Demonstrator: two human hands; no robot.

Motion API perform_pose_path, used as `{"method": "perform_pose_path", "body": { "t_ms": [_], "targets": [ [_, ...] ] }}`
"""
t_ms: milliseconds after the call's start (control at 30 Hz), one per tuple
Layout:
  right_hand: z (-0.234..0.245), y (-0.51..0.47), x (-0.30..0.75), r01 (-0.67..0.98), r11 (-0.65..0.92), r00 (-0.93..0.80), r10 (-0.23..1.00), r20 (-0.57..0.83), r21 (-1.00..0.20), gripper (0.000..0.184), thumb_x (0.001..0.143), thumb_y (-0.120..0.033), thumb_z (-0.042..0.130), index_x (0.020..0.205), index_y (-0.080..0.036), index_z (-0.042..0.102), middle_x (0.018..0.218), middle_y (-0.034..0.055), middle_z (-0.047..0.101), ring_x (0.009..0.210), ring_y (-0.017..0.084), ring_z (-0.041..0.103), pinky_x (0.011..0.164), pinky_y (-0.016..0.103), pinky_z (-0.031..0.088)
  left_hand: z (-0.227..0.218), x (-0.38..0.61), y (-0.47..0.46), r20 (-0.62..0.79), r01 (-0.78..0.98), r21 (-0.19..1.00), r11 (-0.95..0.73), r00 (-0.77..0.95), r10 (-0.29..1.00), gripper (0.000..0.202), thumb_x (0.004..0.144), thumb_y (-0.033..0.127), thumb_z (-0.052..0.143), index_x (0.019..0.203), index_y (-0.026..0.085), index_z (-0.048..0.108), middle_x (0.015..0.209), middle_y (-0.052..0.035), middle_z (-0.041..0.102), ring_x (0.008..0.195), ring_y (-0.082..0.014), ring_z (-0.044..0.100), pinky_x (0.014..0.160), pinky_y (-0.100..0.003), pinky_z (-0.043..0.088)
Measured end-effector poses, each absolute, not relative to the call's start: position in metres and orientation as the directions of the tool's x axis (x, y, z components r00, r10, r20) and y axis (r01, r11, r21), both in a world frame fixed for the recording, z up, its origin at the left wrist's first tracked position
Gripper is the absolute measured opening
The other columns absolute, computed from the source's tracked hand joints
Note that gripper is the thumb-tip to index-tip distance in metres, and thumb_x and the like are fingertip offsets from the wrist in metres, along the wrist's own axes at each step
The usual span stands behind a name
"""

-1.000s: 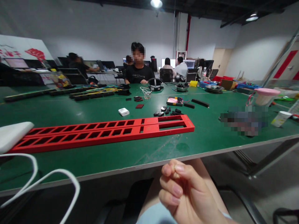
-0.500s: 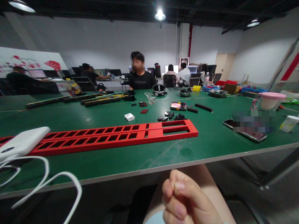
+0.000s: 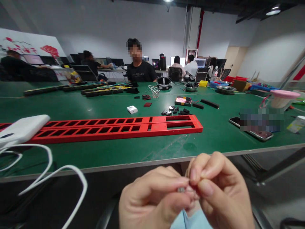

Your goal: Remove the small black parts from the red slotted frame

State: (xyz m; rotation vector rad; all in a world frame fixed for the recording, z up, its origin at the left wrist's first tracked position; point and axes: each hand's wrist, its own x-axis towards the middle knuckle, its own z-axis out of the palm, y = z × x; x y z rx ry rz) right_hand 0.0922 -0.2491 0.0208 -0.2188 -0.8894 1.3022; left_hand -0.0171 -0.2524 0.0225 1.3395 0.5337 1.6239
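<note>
My left hand [image 3: 152, 197] is closed in a pinch, with a tiny silvery metal piece [image 3: 181, 190] showing between thumb and forefinger. Its exact kind is too small and blurred to make out. Against it, my right hand [image 3: 224, 187] is also pinched, its fingertips meeting those of the left. Whatever the right fingertips grip, if anything, is hidden. Both hands are in front of the table's near edge, above my lap. Beyond them, on the green table [image 3: 143, 152], lies a red slotted frame [image 3: 157, 125].
A white power bank [image 3: 26, 127] with a looping white cable [image 3: 82, 181] is at left. Small black parts [image 3: 175, 110] and a white adapter [image 3: 132, 109] lie behind the frame. A phone [image 3: 262, 135] rests at right. A person [image 3: 140, 71] sits across the table.
My left hand has come into view holding the small metal piece. My right hand has risen slightly and moved right, meeting the left. The view has tilted downward.
</note>
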Motion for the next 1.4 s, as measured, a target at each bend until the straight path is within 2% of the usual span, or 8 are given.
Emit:
{"method": "perform_pose_path", "body": {
  "t_ms": [133, 300, 433, 533, 733, 1133, 1400],
  "targets": [
    [0.018, -0.248, 0.095, -0.517, 0.542, 0.186, 0.826, 0.531, -0.662, 0.011, 0.074, -0.011, 0.061, 0.075, -0.022, 0.057, 0.075, 0.0022, 0.063, 0.068, 0.013, 0.059, 0.05, 0.023, 0.048, 0.032, -0.001, -0.245, 0.476, -0.308, 0.827, -0.47, -0.059, 0.877, 0.011, 0.071, 0.017, 0.066, 0.08, 0.024, 0.069, 0.066, -0.0001, 0.064, 0.049, -0.0104, 0.056, 0.046, -0.02, 0.049],
    [0.021, -0.244, 0.097, -0.222, 0.742, 0.314, 0.669, 0.674, -0.632, 0.011, 0.072, -0.009, 0.061, 0.074, -0.02, 0.06, 0.071, 0.002, 0.064, 0.066, 0.013, 0.06, 0.056, 0.027, 0.049, 0.03, 0.002, -0.245, 0.573, -0.115, 0.802, -0.586, -0.125, 0.81, 0.014, 0.069, 0.017, 0.068, 0.081, 0.024, 0.07, 0.068, -0.0003, 0.066, 0.055, -0.0132, 0.06, 0.051, -0.021, 0.053],
    [0.025, -0.242, 0.099, -0.051, 0.826, 0.344, 0.542, 0.767, -0.561, 0.013, 0.071, -0.006, 0.06, 0.074, -0.018, 0.06, 0.068, 0.0019, 0.064, 0.062, 0.013, 0.059, 0.056, 0.028, 0.048, 0.029, 0.001, -0.245, 0.631, 0.001, 0.773, -0.634, -0.102, 0.769, 0.018, 0.067, 0.018, 0.07, 0.082, 0.026, 0.069, 0.072, 0.0007, 0.068, 0.06, -0.0141, 0.062, 0.054, -0.02, 0.053],
    [0.024, -0.243, 0.1, 0.02, 0.835, 0.335, 0.513, 0.79, -0.551, 0.013, 0.071, -0.006, 0.059, 0.075, -0.019, 0.059, 0.067, 0.0022, 0.063, 0.06, 0.013, 0.059, 0.054, 0.029, 0.047, 0.028, 0.0, -0.245, 0.657, 0.056, 0.754, -0.655, -0.101, 0.748, 0.019, 0.066, 0.019, 0.07, 0.084, 0.027, 0.069, 0.073, 0.0014, 0.068, 0.061, -0.0141, 0.063, 0.053, -0.019, 0.053],
    [0.024, -0.242, 0.101, 0.078, 0.828, 0.349, 0.5, 0.793, -0.556, 0.011, 0.072, -0.008, 0.058, 0.073, -0.019, 0.057, 0.064, 0.0017, 0.061, 0.057, 0.013, 0.057, 0.053, 0.029, 0.047, 0.028, 0.002, -0.247, 0.655, 0.149, 0.754, -0.639, -0.106, 0.748, 0.019, 0.066, 0.021, 0.071, 0.084, 0.026, 0.069, 0.073, 0.0004, 0.068, 0.062, -0.016, 0.063, 0.052, -0.021, 0.054],
    [0.02, -0.243, 0.104, 0.035, 0.81, 0.347, 0.539, 0.768, -0.585, 0.014, 0.069, -0.006, 0.06, 0.073, -0.02, 0.058, 0.067, 0.0019, 0.063, 0.059, 0.014, 0.058, 0.056, 0.03, 0.047, 0.03, 0.007, -0.25, 0.627, 0.189, 0.777, -0.601, -0.139, 0.767, 0.016, 0.069, 0.02, 0.066, 0.084, 0.025, 0.069, 0.074, -0.0005, 0.068, 0.062, -0.0159, 0.064, 0.052, -0.021, 0.055],
    [0.026, -0.242, 0.102, 0.088, 0.831, 0.351, 0.49, 0.798, -0.549, 0.015, 0.069, -0.005, 0.06, 0.071, -0.02, 0.059, 0.065, 0.0009, 0.063, 0.056, 0.013, 0.058, 0.054, 0.028, 0.047, 0.029, 0.011, -0.248, 0.638, 0.226, 0.767, -0.601, -0.163, 0.753, 0.018, 0.068, 0.021, 0.065, 0.085, 0.026, 0.068, 0.072, 0.0008, 0.068, 0.058, -0.0138, 0.063, 0.05, -0.019, 0.054]
  ]
}}
